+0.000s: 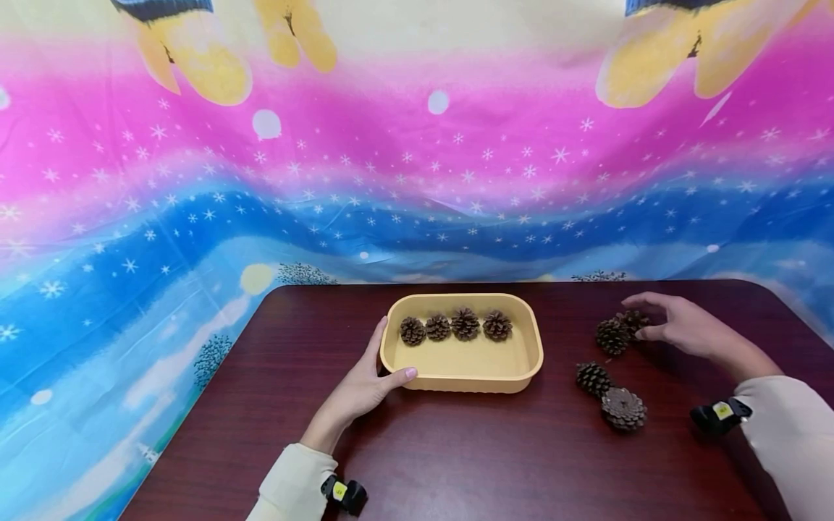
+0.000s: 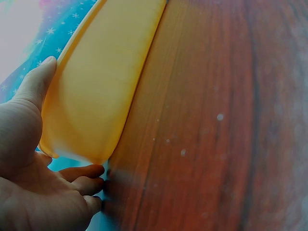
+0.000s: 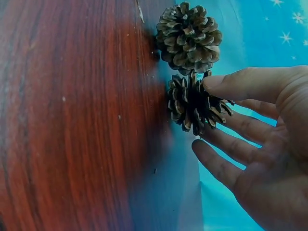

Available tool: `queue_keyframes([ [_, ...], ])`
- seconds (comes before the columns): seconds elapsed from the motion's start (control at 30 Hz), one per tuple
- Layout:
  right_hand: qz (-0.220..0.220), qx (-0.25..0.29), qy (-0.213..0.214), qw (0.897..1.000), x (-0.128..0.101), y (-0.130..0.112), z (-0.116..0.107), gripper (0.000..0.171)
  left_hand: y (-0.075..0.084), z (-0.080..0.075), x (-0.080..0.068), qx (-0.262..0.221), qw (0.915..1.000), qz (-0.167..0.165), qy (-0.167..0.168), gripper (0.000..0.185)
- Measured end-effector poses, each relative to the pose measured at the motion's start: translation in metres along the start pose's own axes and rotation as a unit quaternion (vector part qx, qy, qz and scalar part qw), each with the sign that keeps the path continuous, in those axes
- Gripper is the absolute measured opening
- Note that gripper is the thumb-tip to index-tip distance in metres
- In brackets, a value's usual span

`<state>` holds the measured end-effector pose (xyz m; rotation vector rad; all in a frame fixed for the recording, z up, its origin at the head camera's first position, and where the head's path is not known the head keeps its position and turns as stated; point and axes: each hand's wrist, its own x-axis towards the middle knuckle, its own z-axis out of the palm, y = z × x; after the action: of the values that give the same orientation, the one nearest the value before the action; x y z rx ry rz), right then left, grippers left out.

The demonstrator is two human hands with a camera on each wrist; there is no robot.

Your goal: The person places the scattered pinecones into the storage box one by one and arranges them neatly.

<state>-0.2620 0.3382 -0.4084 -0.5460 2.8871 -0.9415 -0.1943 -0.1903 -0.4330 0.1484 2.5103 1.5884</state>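
Pinecones, eight by my count, over on this dark reddish table [image 1: 495,456]. Four of them are already in the yellow tray [image 1: 469,362], a neat little row of pinecones [image 1: 465,324] along its far half with bare tray floor in front.

So the left hand [image 1: 358,383] is at the tray's near left corner, thumb laid over the near rim and the other fingers along the left end. Wide spread, not pinching, more like steadying pressure from where I'm standing.

Right hand [image 1: 691,325] is off to the right of the tray, arched around one pinecone [image 3: 180,103]. Thumb is right at the cone, other fingers fanned out loosely behind it with gaps between. Honestly can't tell if those fingers bear on it at all. That cone sits right up against a second pinecone [image 1: 612,336].

Nearer the person there's another pair: a third pinecone [image 1: 593,378] and a fourth pinecone [image 1: 623,409], the latter with its flat round face up.

Cream sleeves [image 1: 785,427], black wrist gadget [image 1: 721,414] on each arm, and a loud pink-and-blue snowflake cloth [image 1: 391,166] behind everything.
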Motion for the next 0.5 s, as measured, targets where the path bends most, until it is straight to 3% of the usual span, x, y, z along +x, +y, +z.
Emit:
queue_keyframes([
  [0.2,0.001,0.017,-0.004,1.000,0.0013,0.0033,0.0015,0.056,-0.0007,0.0002,0.0005,-0.003,1.0000,0.001,0.001,0.109],
  [0.5,0.010,-0.005,0.005,1.000,0.0044,0.0053,0.0021,0.047,-0.0008,0.0005,0.0000,-0.006,1.0000,-0.001,0.000,0.109],
])
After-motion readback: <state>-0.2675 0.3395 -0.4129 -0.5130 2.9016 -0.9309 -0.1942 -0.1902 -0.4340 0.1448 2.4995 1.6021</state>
